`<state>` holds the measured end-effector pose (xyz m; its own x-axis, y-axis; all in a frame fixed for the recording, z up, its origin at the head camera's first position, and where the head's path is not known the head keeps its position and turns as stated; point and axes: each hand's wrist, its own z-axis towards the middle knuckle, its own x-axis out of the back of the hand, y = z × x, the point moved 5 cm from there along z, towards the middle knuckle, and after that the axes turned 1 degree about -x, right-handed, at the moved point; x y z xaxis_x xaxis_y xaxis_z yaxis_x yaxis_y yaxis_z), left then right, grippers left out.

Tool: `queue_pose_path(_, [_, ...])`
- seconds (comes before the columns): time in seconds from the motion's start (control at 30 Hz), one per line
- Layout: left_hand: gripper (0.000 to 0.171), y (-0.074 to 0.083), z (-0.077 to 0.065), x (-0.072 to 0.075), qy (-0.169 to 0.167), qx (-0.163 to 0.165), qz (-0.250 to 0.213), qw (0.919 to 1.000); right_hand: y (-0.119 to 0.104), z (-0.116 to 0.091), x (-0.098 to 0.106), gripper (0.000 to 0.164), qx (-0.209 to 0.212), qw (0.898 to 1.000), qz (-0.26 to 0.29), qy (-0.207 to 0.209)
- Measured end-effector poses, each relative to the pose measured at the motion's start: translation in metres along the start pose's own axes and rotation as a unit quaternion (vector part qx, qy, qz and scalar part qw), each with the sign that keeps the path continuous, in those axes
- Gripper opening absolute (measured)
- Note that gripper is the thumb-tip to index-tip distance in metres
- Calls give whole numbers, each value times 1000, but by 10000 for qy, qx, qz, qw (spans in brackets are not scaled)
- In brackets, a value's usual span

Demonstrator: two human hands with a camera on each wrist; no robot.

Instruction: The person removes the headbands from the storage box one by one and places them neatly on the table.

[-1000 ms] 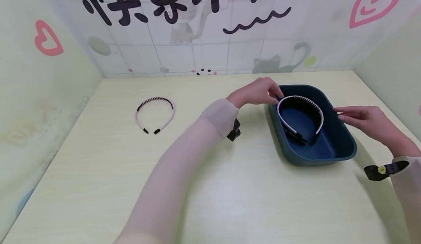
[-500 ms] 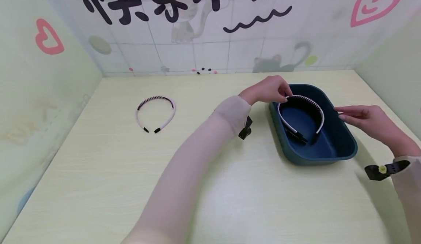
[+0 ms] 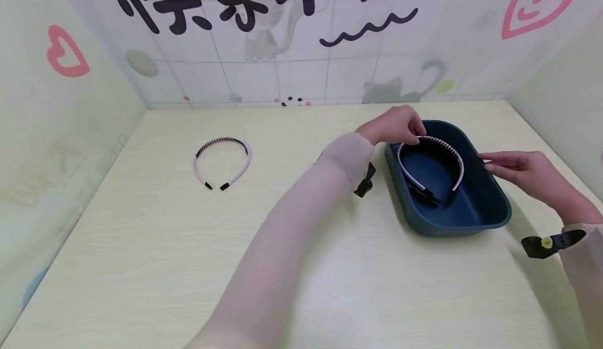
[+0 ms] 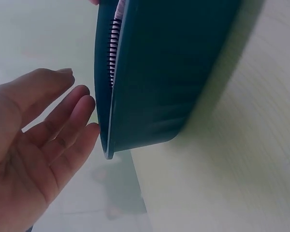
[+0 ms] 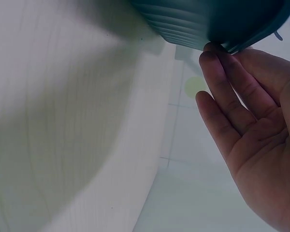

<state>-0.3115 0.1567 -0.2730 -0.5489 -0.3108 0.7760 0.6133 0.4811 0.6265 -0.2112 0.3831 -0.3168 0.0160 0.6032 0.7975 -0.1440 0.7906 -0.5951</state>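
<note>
A dark blue plastic basin (image 3: pixel 471 197) stands at the right of the table. In it a white headband (image 3: pixel 452 155) with black tips leans against the back left side; black parts show beneath its left end. My left hand (image 3: pixel 394 125) is over the basin's back left rim, fingertips close to the headband's top in the head view. The left wrist view shows its thumb and fingers (image 4: pixel 72 116) apart, beside the rim, nothing between them. With thumb and fingers my right hand (image 3: pixel 527 173) pinches the basin's right rim.
Another headband (image 3: pixel 245 168), white with black teeth and tips, lies at the back left of the pale wooden table (image 3: pixel 141 244). A printed curtain (image 3: pixel 282 77) hangs behind the table, and light walls flank it on both sides.
My left hand has slid right, from the basin's left rim to over the headband's top. The right hand, the basin and both headbands have stayed in place.
</note>
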Motion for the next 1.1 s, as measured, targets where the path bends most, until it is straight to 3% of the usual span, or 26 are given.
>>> queue_pose_path(0.33, [34, -3, 12, 2, -4, 578, 198, 9981, 2, 1, 1, 40, -13, 10000, 19, -9])
queue_pose_path(0.7, [34, -3, 22, -1, -147, 1360, 324, 9901, 0, 4, 0, 35, 92, 9999, 74, 27])
queue_pose_path(1.1, [28, -8, 30, -11, -170, 1726, 212, 9846, 0, 3, 1, 35, 12, 9999, 111, 20])
